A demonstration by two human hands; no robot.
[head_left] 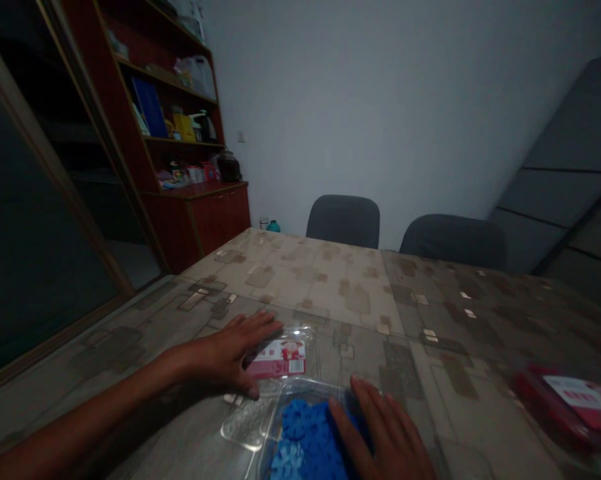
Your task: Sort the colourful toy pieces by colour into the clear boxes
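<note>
My left hand [229, 350] reaches in from the left with its fingers spread, over the left edge of a clear plastic lid [310, 353] that bears a pink and white label [280, 360]. Nearer to me stands a clear plastic box [268, 440] filled with bright blue interlocking pieces [308, 433]. At the box's right side is my right hand [388, 437], its fingers stretched out and apart, covering part of the blue pieces. Whether the fingertips touch them, I cannot tell. The frame's lower edge cuts off the box and this hand.
A patterned cloth covers the table [325, 287]. At the right edge lies a blurred clear box [565, 407] with red contents and a label. Two grey chairs [343, 220] stand behind the table. A wooden cabinet [218, 213] with filled shelves is at the back left.
</note>
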